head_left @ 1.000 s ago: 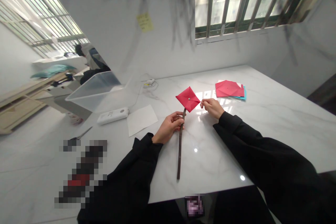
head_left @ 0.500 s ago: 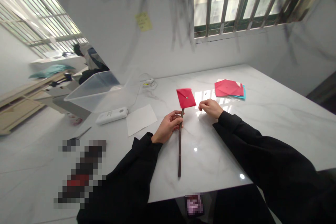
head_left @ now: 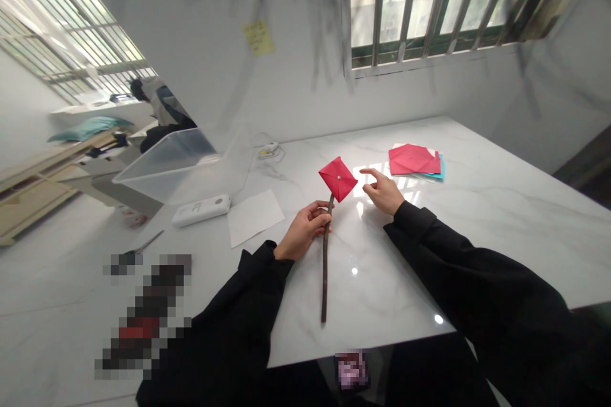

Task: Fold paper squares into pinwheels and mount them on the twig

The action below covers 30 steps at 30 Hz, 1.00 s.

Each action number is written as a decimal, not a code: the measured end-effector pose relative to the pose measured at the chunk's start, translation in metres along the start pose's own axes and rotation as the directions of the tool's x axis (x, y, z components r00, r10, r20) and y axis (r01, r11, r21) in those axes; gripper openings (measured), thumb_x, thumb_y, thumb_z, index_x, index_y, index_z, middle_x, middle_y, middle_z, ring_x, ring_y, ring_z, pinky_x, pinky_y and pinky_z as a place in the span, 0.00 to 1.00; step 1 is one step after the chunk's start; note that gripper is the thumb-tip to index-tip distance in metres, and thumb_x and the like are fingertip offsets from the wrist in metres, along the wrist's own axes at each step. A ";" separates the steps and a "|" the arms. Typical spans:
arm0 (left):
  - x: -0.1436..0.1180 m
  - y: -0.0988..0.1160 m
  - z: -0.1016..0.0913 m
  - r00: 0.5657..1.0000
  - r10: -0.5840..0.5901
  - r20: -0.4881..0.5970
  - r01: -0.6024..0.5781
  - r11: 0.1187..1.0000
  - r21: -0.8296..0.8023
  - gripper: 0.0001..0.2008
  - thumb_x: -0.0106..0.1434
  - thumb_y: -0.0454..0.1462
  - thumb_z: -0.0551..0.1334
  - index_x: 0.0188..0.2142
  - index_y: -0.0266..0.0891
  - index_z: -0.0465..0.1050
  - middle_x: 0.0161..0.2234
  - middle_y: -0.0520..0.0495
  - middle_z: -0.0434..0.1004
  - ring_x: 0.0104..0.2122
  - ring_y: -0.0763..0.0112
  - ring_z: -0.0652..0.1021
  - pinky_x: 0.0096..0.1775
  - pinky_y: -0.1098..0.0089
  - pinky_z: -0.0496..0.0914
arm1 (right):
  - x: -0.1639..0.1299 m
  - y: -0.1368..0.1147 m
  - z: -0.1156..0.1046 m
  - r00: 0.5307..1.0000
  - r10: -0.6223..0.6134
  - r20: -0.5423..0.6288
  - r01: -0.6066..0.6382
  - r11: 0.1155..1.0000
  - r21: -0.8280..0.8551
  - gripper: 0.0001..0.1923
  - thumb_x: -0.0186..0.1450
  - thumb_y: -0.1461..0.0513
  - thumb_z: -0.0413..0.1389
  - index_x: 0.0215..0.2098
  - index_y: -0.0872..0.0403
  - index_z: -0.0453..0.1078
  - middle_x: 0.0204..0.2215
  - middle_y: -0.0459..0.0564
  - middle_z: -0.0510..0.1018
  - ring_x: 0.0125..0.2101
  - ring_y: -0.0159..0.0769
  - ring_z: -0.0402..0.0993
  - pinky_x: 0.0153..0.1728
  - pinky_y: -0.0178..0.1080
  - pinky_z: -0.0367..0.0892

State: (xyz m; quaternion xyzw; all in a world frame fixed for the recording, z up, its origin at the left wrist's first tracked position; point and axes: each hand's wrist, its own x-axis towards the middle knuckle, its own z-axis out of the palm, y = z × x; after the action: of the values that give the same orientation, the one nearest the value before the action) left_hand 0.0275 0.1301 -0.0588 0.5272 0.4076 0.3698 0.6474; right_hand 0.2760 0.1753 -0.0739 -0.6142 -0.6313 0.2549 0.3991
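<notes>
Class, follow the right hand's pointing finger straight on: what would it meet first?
The right hand would likely meet the pinwheel first, on the side facing it; depth is unclear, so it might pass in front or behind.

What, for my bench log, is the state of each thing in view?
Left hand: closed around the stick
Right hand: index finger extended, not touching the red paper
Stick: held, red paper at its top
Red paper: folded, small fastener at centre
White sheet: lying flat
Paper stack: red on top
Yellow note: stuck to wall
White device: lying down; power unclear
</notes>
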 end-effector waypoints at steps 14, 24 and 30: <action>0.004 -0.005 -0.002 0.999 0.022 -0.031 -0.022 1.000 -0.010 0.20 0.56 0.40 0.72 0.48 0.37 0.74 0.32 0.54 0.71 0.28 0.76 0.72 0.33 0.72 0.66 | 0.003 0.000 -0.001 0.997 0.063 0.039 -0.060 0.996 -0.070 0.15 0.62 0.60 0.54 0.38 0.55 0.82 0.24 0.47 0.79 0.27 0.36 0.71 0.34 0.36 0.60; 0.005 -0.007 -0.003 0.999 0.030 -0.046 -0.031 0.999 -0.032 0.20 0.56 0.39 0.71 0.47 0.37 0.73 0.32 0.54 0.71 0.28 0.76 0.73 0.33 0.73 0.65 | 0.000 -0.005 0.001 0.974 0.022 0.224 -0.001 0.996 -0.092 0.15 0.61 0.60 0.51 0.25 0.54 0.80 0.16 0.44 0.68 0.23 0.33 0.64 0.29 0.37 0.54; 0.004 -0.005 -0.001 0.999 0.023 -0.028 -0.023 1.000 0.002 0.18 0.56 0.38 0.70 0.45 0.38 0.73 0.31 0.55 0.69 0.27 0.77 0.72 0.31 0.73 0.63 | 0.000 -0.001 0.000 0.998 0.042 0.052 -0.040 0.998 -0.049 0.11 0.61 0.59 0.54 0.33 0.53 0.79 0.19 0.44 0.74 0.24 0.35 0.67 0.32 0.37 0.58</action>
State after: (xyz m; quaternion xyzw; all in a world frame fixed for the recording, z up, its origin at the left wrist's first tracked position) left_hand 0.0279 0.1332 -0.0646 0.5271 0.4108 0.3845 0.6368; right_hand 0.2751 0.1753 -0.0728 -0.6295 -0.6348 0.2639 0.3620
